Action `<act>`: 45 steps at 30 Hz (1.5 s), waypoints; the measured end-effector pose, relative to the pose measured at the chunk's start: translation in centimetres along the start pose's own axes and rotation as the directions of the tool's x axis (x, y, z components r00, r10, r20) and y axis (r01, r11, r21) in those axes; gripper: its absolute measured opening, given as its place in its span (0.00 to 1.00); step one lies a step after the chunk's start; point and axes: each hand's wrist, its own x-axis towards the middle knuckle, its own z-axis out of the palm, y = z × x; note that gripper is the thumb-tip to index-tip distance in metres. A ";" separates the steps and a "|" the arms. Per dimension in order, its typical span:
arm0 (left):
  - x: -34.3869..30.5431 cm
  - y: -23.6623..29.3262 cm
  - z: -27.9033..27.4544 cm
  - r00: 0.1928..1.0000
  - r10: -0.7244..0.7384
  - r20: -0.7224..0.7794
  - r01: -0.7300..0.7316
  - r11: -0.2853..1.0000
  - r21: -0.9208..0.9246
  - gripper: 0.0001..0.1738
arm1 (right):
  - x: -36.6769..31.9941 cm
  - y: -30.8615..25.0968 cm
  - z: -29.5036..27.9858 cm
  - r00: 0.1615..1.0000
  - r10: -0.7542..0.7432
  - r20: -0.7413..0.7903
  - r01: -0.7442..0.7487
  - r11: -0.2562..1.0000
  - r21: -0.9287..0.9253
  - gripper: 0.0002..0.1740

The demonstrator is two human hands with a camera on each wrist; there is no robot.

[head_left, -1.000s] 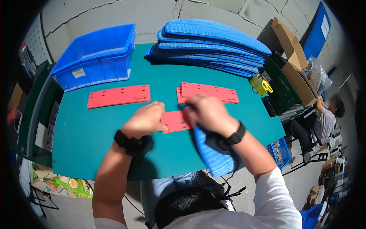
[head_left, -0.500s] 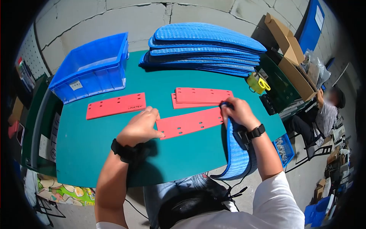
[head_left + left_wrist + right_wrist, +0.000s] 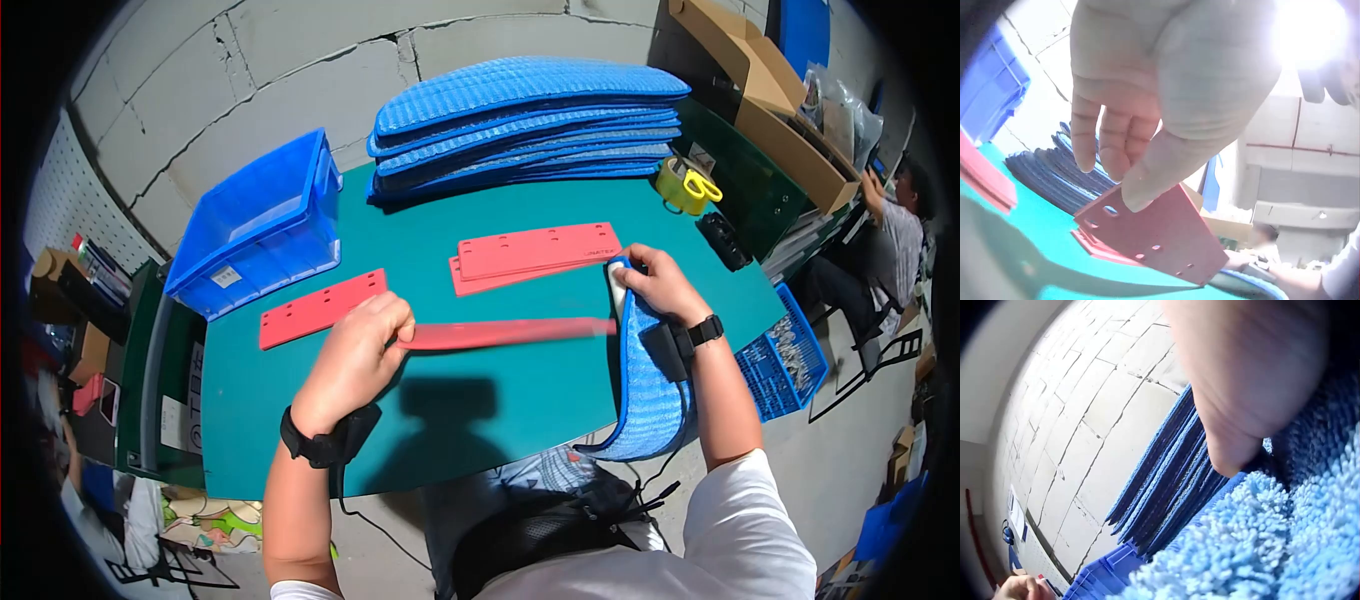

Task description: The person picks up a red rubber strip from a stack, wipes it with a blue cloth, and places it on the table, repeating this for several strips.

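My left hand (image 3: 358, 352) pinches one end of a long red perforated strip (image 3: 505, 332) and holds it lifted above the green table (image 3: 470, 390), nearly edge-on in the head view. The left wrist view shows thumb and fingers clamped on the red strip (image 3: 1160, 240). My right hand (image 3: 655, 285) grips the top edge of a blue mop pad (image 3: 645, 390) that hangs over the table's front right edge. The strip's far end meets the pad's upper edge. The pad's fluffy blue pile (image 3: 1260, 550) fills the right wrist view.
A stack of blue pads (image 3: 525, 125) lies at the back. A blue bin (image 3: 260, 225) stands at back left. One red strip (image 3: 320, 308) and a small pile of red strips (image 3: 535, 255) lie on the table. Yellow tape dispenser (image 3: 685, 185) and cardboard boxes (image 3: 770, 90) sit right. A person (image 3: 900, 235) sits far right.
The red strip was pulled out from the pad, then lifted off the table by my left hand. My right hand moved right with the pad, which now hangs over the edge.
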 end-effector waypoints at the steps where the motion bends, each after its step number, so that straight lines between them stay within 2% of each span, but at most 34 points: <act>1: -0.3 -0.3 0.3 1.000 -0.008 0.012 0.007 1.000 0.012 0.10 | 0.0 0.0 0.0 1.000 0.006 0.003 -0.006 1.000 0.009 0.12; 3: -1.1 -0.9 0.9 0.990 0.126 0.060 -0.131 0.987 0.088 0.14 | -0.1 0.1 0.0 0.999 -0.037 -0.013 0.037 0.999 0.010 0.15; 4: -1.4 -0.9 0.9 0.982 0.069 0.176 -0.102 0.977 0.189 0.15 | -0.1 0.0 0.0 1.000 -0.028 -0.010 0.028 1.000 0.004 0.15; 5: -1.6 -0.9 0.9 0.982 0.062 0.180 -0.098 0.976 0.196 0.15 | -0.1 -0.2 0.0 1.000 -0.020 -0.007 0.020 1.000 -0.004 0.15; 7: -1.8 -0.8 0.9 0.951 -0.002 0.308 -0.069 0.973 0.219 0.18 | -0.1 0.0 -0.1 1.000 -0.024 0.002 0.024 1.000 0.013 0.16; 8: -1.4 -0.4 0.6 0.895 -0.089 0.438 -0.017 0.972 0.233 0.26 | 0.0 0.1 -0.1 1.000 -0.028 0.006 0.028 1.000 0.010 0.15; 9: -1.1 -0.1 0.8 0.896 -0.095 0.434 -0.012 0.971 0.238 0.26 | 0.1 0.2 -0.2 0.999 -0.033 0.010 0.033 0.999 0.005 0.15; 11: -0.6 0.8 1.9 0.925 0.085 0.369 -0.104 0.994 0.032 0.34 | -0.1 -0.1 -0.3 0.999 -0.038 0.013 0.039 0.998 -0.048 0.16; 13: 0.0 0.7 4.6 0.936 0.144 0.321 -0.168 0.985 0.049 0.39 | 0.1 -0.1 -0.2 0.998 -0.069 -0.002 0.068 0.994 -0.085 0.15; 16: 0.5 0.8 6.0 0.948 0.121 0.296 -0.163 0.979 0.122 0.38 | -0.1 -0.6 0.0 0.997 -0.080 -0.008 0.081 0.997 0.011 0.14; 18: 1.0 0.9 5.4 0.934 0.105 0.342 -0.153 0.981 0.116 0.38 | 0.0 0.0 0.0 0.998 -0.066 -0.010 0.066 0.998 0.016 0.13; 22: 0.7 0.8 2.7 0.940 0.086 0.330 -0.133 0.983 0.123 0.37 | 0.1 0.8 0.0 0.998 -0.063 0.003 0.062 0.996 0.064 0.14; 24: 0.3 -0.6 -0.3 0.976 0.097 0.197 -0.141 0.965 0.223 0.35 | -0.4 -0.1 -0.1 0.998 -0.060 -0.004 0.060 0.997 0.042 0.14; 25: 0.3 -1.5 -1.8 0.980 0.168 0.106 -0.192 0.936 0.294 0.34 | -0.5 -0.6 0.0 0.998 -0.063 -0.012 0.063 0.998 0.013 0.14; 26: 0.1 -1.9 -3.7 0.991 0.120 0.061 -0.133 0.944 0.302 0.34 | -0.3 -0.5 0.0 0.999 -0.050 0.002 0.050 0.999 0.013 0.14; 27: 0.1 -2.3 -5.5 0.999 0.009 0.047 -0.020 0.972 0.234 0.31 | -0.4 -0.6 -0.1 0.998 -0.061 0.002 0.062 0.998 -0.019 0.14; 29: -0.6 -4.4 -8.1 0.997 -0.071 -0.038 0.078 0.973 0.219 0.33 | -0.3 -0.7 -0.1 0.999 -0.050 0.009 0.050 0.999 0.019 0.14; 31: -1.2 -7.3 -9.5 0.995 -0.095 -0.042 0.103 0.957 0.270 0.34 | -0.2 -0.4 -0.1 0.999 -0.047 0.006 0.047 0.999 0.002 0.13; 34: -1.8 -11.0 -9.6 0.962 -0.261 0.084 0.230 0.934 0.273 0.36 | -0.3 -0.6 -0.2 0.999 -0.033 0.012 0.033 0.999 0.024 0.13; 38: -2.3 -13.4 -8.6 0.928 -0.349 0.132 0.311 0.919 0.242 0.38 | -0.1 0.3 -0.1 0.999 -0.033 0.023 0.031 0.997 0.073 0.13; 42: -2.8 -15.4 -8.2 0.934 -0.333 0.128 0.293 0.922 0.254 0.39 | -0.1 0.1 0.1 0.999 -0.027 0.022 0.024 0.995 0.098 0.13; 45: -2.6 -15.9 -7.9 0.919 -0.360 0.163 0.312 0.914 0.259 0.40 | -0.3 0.1 0.1 1.000 -0.021 -0.004 0.021 0.999 0.044 0.13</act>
